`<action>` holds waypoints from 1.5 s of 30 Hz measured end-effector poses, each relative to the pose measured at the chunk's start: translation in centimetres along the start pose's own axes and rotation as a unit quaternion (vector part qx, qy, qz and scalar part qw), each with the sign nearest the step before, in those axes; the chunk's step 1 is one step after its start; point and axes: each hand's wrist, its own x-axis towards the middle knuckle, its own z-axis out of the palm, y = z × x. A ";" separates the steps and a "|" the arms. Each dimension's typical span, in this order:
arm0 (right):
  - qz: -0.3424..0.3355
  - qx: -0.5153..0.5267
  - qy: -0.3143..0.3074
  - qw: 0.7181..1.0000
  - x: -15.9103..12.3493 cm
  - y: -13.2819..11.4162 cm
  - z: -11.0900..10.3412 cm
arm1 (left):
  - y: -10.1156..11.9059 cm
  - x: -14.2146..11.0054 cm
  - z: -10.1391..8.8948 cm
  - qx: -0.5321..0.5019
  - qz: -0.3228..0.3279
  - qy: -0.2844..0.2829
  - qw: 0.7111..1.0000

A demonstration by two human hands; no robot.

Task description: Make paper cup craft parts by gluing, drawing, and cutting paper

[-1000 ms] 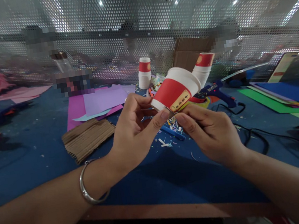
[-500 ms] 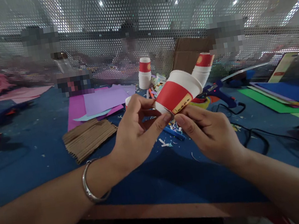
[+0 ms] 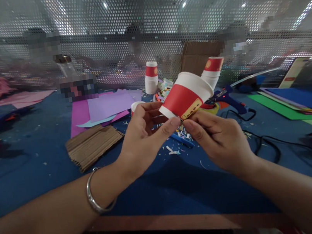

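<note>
A red and white paper cup [image 3: 182,95] is held up above the blue table, tilted with its wide rim toward the upper right. My left hand [image 3: 145,142] has its thumb and fingers closed around the narrow base end. From the lower right, my right hand [image 3: 220,134] pinches with thumb and forefinger at the cup's lower side, just below a yellow printed strip. Whether a small piece sits between those right fingertips is hard to make out. Part of another white cup [image 3: 137,106] shows behind my left hand.
Stacked paper cups [image 3: 151,77] stand at the back, with another stack [image 3: 212,70] behind the held cup. Corrugated cardboard [image 3: 94,145] and purple paper [image 3: 110,105] lie left. A blue glue gun [image 3: 231,98] with its cord, and coloured sheets [image 3: 297,105], are on the right. Paper scraps [image 3: 174,149] litter the middle.
The held cup has shifted very slightly, and my left fingers have eased a little lower around its base. My right hand stays almost still.
</note>
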 end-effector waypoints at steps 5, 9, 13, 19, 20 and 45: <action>0.008 -0.007 0.001 1.000 0.0 0.2 -0.1 | -0.2 0.2 0.0 -0.122 -0.065 -0.026 0.990; 0.012 0.001 -0.003 1.000 0.1 0.3 -0.1 | -0.1 0.2 -0.1 -0.086 -0.049 -0.014 0.995; 0.013 0.011 -0.004 1.000 0.2 0.3 0.0 | 0.0 0.2 -0.1 -0.068 -0.036 -0.009 0.997; 0.018 0.018 -0.001 1.000 0.1 0.2 -0.1 | 0.3 0.4 -0.3 -0.020 0.013 -0.005 1.000; 0.018 0.020 -0.002 1.000 0.1 0.1 -0.1 | 0.4 0.4 -0.3 -0.002 0.037 -0.005 0.999; -0.005 0.030 0.008 0.999 -0.4 0.5 0.8 | -0.2 -0.2 -0.5 0.121 0.144 -0.027 0.982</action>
